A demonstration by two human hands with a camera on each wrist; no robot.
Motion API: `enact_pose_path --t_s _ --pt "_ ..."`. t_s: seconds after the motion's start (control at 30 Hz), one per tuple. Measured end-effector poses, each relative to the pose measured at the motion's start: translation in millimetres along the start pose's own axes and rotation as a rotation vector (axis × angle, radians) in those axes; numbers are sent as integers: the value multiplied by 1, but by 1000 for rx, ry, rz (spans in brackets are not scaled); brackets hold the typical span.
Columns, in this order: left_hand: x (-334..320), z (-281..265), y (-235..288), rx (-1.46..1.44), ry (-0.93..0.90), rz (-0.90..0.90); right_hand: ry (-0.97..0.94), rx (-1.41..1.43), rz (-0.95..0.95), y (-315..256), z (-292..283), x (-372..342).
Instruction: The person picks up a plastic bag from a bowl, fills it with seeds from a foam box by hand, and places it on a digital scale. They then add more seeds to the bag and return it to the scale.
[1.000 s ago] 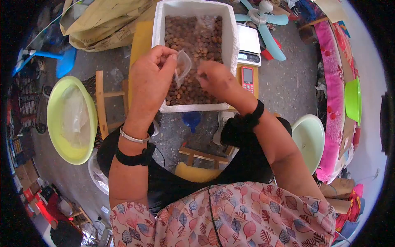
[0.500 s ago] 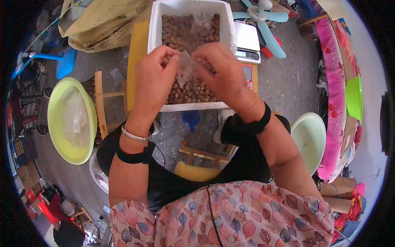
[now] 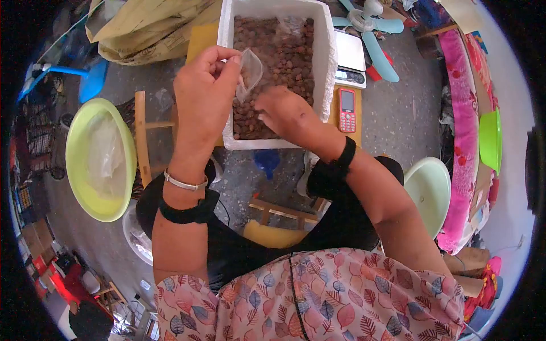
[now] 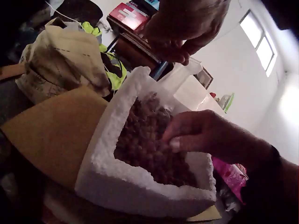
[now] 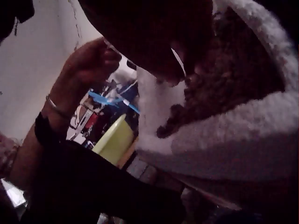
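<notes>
In the head view my left hand (image 3: 205,94) pinches the rim of a small clear plastic bag (image 3: 250,74) between thumb and fingers. Some brown pieces show inside the bag. Below and right of it, my right hand (image 3: 290,116) is over the small round brown nuts (image 3: 273,42) in a white foam box (image 3: 327,57), its fingers bent downward. The left wrist view shows the right hand (image 4: 205,133) with its fingertips at the nuts (image 4: 145,135); whether it holds any is hidden. The right wrist view is dark, the left hand (image 5: 93,60) raised beyond the box.
Right of the box lie a red phone (image 3: 347,111) and a white scale (image 3: 349,57). A blue-bladed fan (image 3: 378,48) stands beyond. A yellow-green basin (image 3: 85,176) is at the left, a pale basin (image 3: 426,193) at the right. Another plastic bag (image 3: 291,25) rests on the nuts.
My right hand has moved away from the bag, down and left over the nuts, uncovering the phone. The bag's shape shows wider. My left hand keeps its pinch.
</notes>
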State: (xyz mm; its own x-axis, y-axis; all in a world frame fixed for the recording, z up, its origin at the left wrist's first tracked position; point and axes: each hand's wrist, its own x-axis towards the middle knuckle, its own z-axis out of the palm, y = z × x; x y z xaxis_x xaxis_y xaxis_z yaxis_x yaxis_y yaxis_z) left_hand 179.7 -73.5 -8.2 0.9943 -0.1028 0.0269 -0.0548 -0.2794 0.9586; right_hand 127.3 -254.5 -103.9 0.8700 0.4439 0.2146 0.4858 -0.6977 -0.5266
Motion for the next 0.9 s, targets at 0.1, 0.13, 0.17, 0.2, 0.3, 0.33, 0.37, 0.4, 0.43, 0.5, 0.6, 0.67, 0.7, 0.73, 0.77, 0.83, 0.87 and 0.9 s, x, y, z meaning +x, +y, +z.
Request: enact_pose_path --t_s 0.1,0.13,0.17,0.2,0.3,0.33,0.37,0.4,0.43,0.5,0.6,0.67,0.7,0.73,0.77,0.83,0.87,0.9 --pt "-2 1 4 -27 3 -3 -43 -57 -10 -4 12 8" --pt "-2 1 5 -25 4 -3 -49 -73 -4 -7 14 9" --pt "-2 0 3 -31 -2 -1 -55 -90 2 -9 16 10" --pt "-1 0 1 -38 -9 2 -62 -117 -5 -8 19 11" --pt "-1 0 -7 -25 -23 34 -85 -167 0 -8 25 12" --pt "0 0 -9 -14 -26 50 -92 -163 17 -9 25 13" --pt "-1 -1 -9 2 -22 52 -98 -160 35 -10 25 14" --pt "-2 -1 -8 18 -20 52 -48 -157 38 -10 27 14" --pt "-2 -1 -7 33 -19 54 2 -154 42 -10 30 13" --pt "-3 0 -1 20 -19 9 25 -158 53 -10 30 13" --pt "-4 1 2 47 -10 -5 5 -149 45 -9 27 13" --pt "-4 2 2 40 -20 -12 69 -102 -1 -1 30 12" --pt "-4 2 1 17 -31 -23 51 -69 39 1 28 13" --pt "-4 1 0 -5 -40 -35 32 -36 78 4 24 14" --pt "-3 1 -3 -9 -43 -30 12 -3 117 6 21 12" --pt "-2 0 -8 -19 -46 -19 43 107 159 7 9 9" --pt "-2 1 -8 -15 -39 -26 59 163 181 8 3 6" --pt "-2 1 -6 -10 -33 -32 66 169 238 8 -4 4"
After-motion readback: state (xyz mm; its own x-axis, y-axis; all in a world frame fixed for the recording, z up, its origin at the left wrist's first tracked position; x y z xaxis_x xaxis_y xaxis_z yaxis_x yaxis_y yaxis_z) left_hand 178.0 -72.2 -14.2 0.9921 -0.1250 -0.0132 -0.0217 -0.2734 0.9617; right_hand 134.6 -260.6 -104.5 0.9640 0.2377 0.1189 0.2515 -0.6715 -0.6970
